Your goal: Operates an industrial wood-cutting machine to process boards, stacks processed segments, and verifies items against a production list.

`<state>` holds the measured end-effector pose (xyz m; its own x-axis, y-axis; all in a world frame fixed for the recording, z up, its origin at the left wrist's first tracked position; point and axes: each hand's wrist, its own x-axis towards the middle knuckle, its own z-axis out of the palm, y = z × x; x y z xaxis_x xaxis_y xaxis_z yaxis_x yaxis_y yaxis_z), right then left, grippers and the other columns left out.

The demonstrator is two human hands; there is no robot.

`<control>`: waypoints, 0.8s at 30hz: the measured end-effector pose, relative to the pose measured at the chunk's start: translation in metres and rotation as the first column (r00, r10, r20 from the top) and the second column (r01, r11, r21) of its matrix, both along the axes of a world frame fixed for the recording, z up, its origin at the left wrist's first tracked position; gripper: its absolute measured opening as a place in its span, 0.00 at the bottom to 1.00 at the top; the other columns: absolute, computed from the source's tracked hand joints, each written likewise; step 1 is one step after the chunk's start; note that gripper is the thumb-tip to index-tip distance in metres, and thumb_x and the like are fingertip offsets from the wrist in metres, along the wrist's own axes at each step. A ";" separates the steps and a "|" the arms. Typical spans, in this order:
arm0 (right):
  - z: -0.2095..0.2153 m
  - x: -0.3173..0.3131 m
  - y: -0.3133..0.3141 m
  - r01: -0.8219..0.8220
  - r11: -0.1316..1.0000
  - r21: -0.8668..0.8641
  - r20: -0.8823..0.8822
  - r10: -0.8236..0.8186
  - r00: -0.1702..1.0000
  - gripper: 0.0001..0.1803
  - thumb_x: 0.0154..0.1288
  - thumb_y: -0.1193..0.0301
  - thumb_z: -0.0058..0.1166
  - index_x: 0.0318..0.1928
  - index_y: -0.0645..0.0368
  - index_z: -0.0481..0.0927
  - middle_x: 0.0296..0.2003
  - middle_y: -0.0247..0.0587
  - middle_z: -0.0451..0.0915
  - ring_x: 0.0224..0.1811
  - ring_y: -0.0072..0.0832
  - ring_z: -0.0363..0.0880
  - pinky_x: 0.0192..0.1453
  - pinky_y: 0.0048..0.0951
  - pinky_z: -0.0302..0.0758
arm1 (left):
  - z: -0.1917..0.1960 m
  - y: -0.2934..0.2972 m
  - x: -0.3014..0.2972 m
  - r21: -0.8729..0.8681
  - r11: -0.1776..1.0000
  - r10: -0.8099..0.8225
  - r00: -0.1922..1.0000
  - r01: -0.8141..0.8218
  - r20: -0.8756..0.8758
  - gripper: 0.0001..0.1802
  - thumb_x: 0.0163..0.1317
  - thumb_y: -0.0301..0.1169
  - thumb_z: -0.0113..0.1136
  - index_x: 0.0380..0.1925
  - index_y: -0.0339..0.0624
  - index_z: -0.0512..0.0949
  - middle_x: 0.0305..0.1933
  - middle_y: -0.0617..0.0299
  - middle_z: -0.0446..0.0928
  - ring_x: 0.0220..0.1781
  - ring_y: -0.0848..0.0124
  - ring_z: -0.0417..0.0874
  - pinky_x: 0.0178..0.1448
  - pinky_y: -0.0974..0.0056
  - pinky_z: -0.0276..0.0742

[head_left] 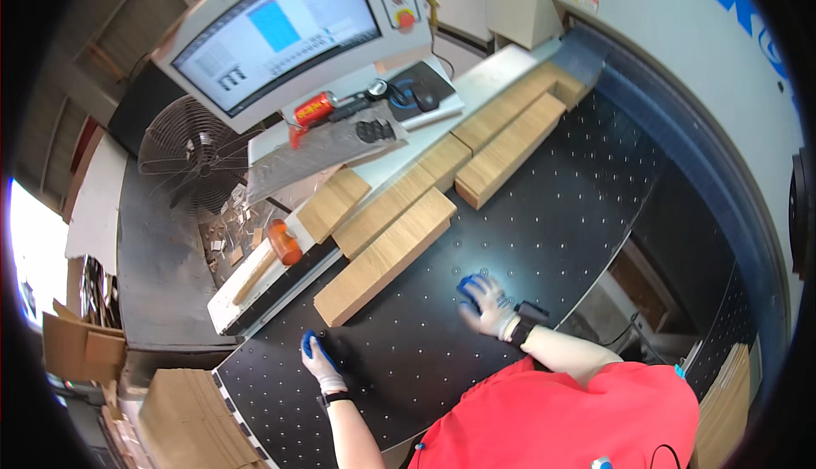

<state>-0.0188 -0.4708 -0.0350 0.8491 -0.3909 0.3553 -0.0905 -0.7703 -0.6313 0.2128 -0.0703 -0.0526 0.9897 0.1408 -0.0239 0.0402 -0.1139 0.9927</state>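
Note:
My left hand (319, 358), in a white glove with blue fingertips, rests flat on the black perforated machine table (544, 214) near its front left corner, fingers closed. Also gloved, my right hand (486, 299) lies palm down on the table further right, fingers spread. Neither hand holds anything. The nearest stack of light wooden boards (387, 257) lies just beyond both hands, a short gap away. More board stacks (510, 150) run diagonally toward the far right along the table's left fence.
A control console with a lit screen (276, 31) stands at the far left, with a mouse pad and small tools below it. An orange mallet (282, 244) lies on the white side rail. A round fan (191, 155) and cardboard (191, 418) sit left.

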 end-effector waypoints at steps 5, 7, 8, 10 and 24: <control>0.004 0.004 -0.043 0.183 0.981 0.066 0.003 -0.184 0.983 0.26 0.63 0.58 0.61 0.59 0.58 0.79 0.59 0.55 0.76 0.64 0.54 0.71 0.70 0.53 0.66 | 0.037 -0.022 0.060 -0.419 0.892 -0.303 0.914 0.171 -0.270 0.26 0.81 0.46 0.46 0.64 0.36 0.75 0.66 0.53 0.78 0.66 0.62 0.78 0.73 0.57 0.70; 0.007 0.017 -0.042 0.156 0.986 0.053 0.023 -0.157 0.987 0.26 0.64 0.57 0.61 0.58 0.58 0.79 0.58 0.54 0.77 0.63 0.54 0.72 0.70 0.54 0.67 | 0.028 -0.011 0.079 -0.442 0.884 -0.294 0.917 0.153 -0.269 0.27 0.82 0.48 0.44 0.64 0.37 0.74 0.65 0.55 0.78 0.63 0.62 0.79 0.73 0.56 0.69; 0.007 0.019 -0.045 0.137 0.990 0.044 0.004 -0.137 0.991 0.26 0.64 0.57 0.61 0.58 0.58 0.79 0.58 0.53 0.77 0.63 0.53 0.72 0.70 0.54 0.67 | 0.026 -0.036 0.084 -0.405 0.878 -0.347 0.922 0.256 -0.171 0.26 0.82 0.47 0.44 0.64 0.37 0.74 0.64 0.57 0.78 0.64 0.63 0.78 0.73 0.56 0.69; 0.010 0.022 -0.050 0.106 0.994 0.041 -0.011 -0.106 0.994 0.26 0.63 0.57 0.62 0.57 0.58 0.79 0.58 0.51 0.78 0.63 0.52 0.73 0.69 0.54 0.67 | 0.031 -0.075 0.081 -0.314 0.902 -0.376 0.896 0.295 -0.238 0.27 0.83 0.46 0.43 0.68 0.36 0.72 0.66 0.56 0.77 0.68 0.63 0.75 0.74 0.55 0.69; 0.006 0.127 -0.042 -0.090 0.313 0.946 0.174 -0.253 0.952 0.47 0.73 0.62 0.62 0.80 0.63 0.46 0.70 0.51 0.63 0.72 0.38 0.65 0.77 0.40 0.64 | 0.052 -0.238 0.046 -0.506 0.839 -0.336 0.922 0.200 -0.192 0.27 0.77 0.35 0.54 0.73 0.46 0.66 0.64 0.57 0.76 0.62 0.62 0.82 0.63 0.55 0.81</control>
<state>0.1081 -0.5131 -0.0291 0.7386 -0.6627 -0.1240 0.1689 0.3599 -0.9176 0.2590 -0.3081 -0.0009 0.9329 -0.2244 -0.2818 0.3432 0.3159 0.8846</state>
